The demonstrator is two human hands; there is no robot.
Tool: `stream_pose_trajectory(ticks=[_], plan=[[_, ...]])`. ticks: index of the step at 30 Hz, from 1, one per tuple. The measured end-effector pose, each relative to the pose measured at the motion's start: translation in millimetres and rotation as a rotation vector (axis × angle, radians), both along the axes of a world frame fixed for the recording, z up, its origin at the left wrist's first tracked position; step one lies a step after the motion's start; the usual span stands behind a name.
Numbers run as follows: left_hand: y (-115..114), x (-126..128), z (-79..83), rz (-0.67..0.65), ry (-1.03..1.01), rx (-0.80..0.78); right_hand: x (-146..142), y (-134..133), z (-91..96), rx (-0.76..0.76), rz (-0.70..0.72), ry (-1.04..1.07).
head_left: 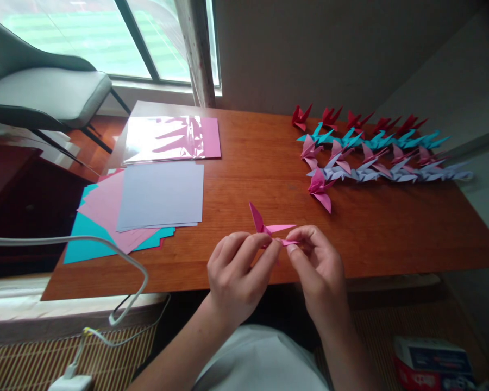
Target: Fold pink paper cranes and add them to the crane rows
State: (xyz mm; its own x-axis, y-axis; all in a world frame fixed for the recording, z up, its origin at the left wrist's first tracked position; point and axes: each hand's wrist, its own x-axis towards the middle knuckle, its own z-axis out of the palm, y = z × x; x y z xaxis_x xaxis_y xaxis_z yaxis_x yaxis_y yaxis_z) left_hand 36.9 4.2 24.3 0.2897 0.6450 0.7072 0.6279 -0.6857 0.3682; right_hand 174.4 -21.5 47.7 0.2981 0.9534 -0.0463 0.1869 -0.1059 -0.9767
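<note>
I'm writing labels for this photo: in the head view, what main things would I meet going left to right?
Chair seat → lilac paper sheets → held pink folded paper → lone bright-pink folded bird → red-and-blue package.

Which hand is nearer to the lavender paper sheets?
Left: the left hand is right of the lavender paper sheets, closer to the person's body; the right hand is farther to the right.

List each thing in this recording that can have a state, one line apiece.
Pink paper figure: folded, between both hands
Left hand: pinching it
Right hand: pinching a pointed end
Folded figures: mostly in rows
Loose sheets: unfolded, overlapping
Packet: lying flat
Chair: upright
</note>
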Motion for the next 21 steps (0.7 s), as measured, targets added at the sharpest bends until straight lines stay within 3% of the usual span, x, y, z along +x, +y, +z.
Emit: stream_pose_trajectory(ticks=[5,11,15,21], plan=[[3,-3,2.5,-0.015,0.036,0.020,7,1,1.4,-0.058,0.072,-0.167],[16,-9,11.0,-0.161,0.189,0.127,25,1,12.1,-0.133,0.214,-0.497],[21,-11,14.1,-0.220,0.216,0.145,28,2,17.4,-0.094,0.209,-0.594],[16,-8,9.1,-0.127,0.144,0.028,20,2,15.5,0.000,0.136,-0.583]])
